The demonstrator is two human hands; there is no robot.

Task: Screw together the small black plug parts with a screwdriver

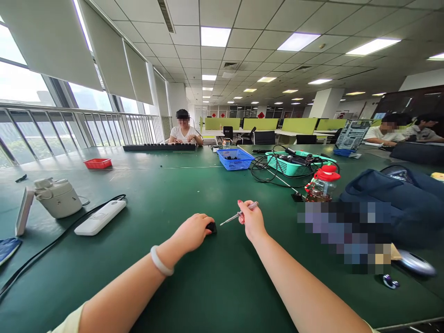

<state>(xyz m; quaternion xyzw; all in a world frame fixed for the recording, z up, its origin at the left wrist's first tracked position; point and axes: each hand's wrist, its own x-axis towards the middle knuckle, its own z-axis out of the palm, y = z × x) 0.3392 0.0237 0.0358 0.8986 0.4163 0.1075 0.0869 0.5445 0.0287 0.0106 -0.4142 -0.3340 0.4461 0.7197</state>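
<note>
In the middle of the green table, my left hand (194, 231) grips a small black block-like piece (212, 227) that rests on the tabletop. Most of the piece is hidden by my fingers, so its kind is unclear. My right hand (252, 219) is closed round the handle of a screwdriver (231, 219). The screwdriver's thin metal shaft slants down to the left, its tip close to the black piece but apart from it.
A blue basket (236, 162), a teal basket (289, 167) of black cables and a red-lidded jar (322, 185) stand beyond. At left lie a white power strip (100, 217) and a red tray (98, 163). A dark blue bag (388, 199) sits right. Other people sit farther off.
</note>
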